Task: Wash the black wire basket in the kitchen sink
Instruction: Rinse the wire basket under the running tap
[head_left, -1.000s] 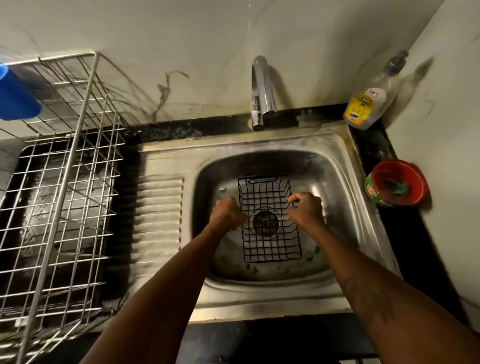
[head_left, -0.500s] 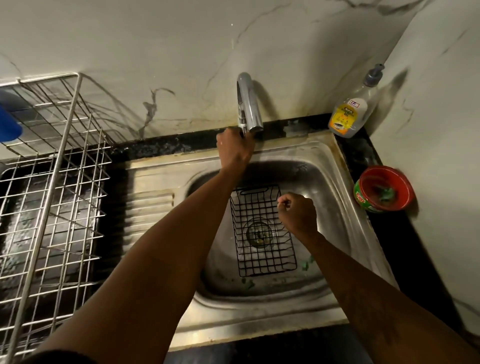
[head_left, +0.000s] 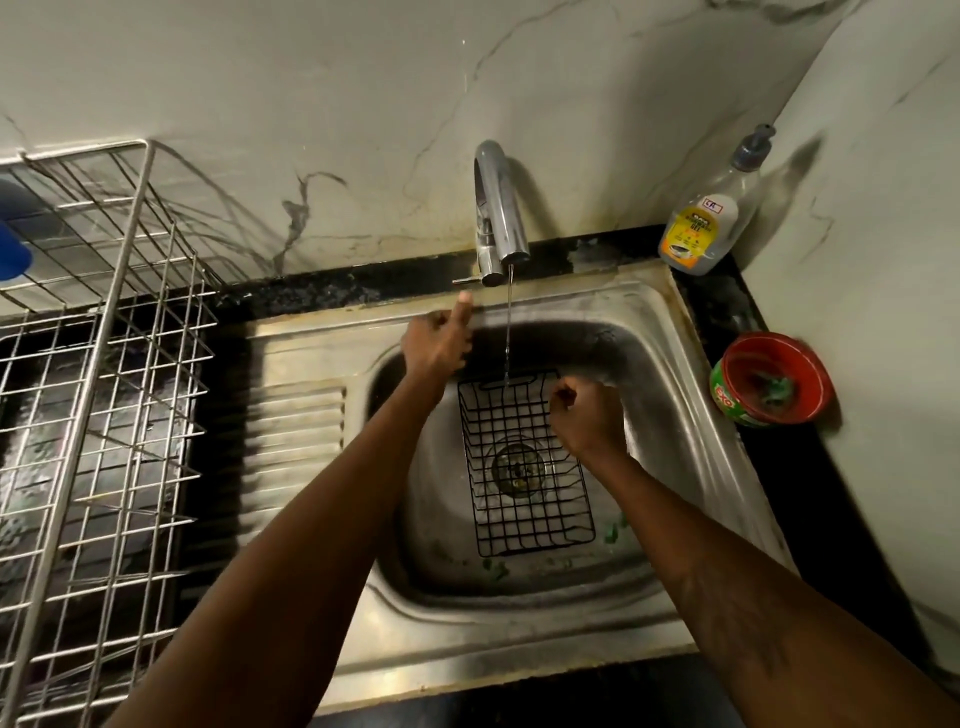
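We are pinching the basket (head_left: 525, 519)'s rim with our right hand (head_left: 584, 415), the basket lying flat in the sink (head_left: 519, 670). The thin stream (head_left: 508, 332) is landing just beyond that grip; so light a hold could be letting the basket slide. Our left hand (head_left: 435, 344), loose and empty, is now dropping off the tap (head_left: 500, 208), dry a moment ago

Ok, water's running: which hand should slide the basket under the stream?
Right. The right hand curls on the right rim of the black wire basket, beside the stream; the left hand is near the tap lever, off the basket.
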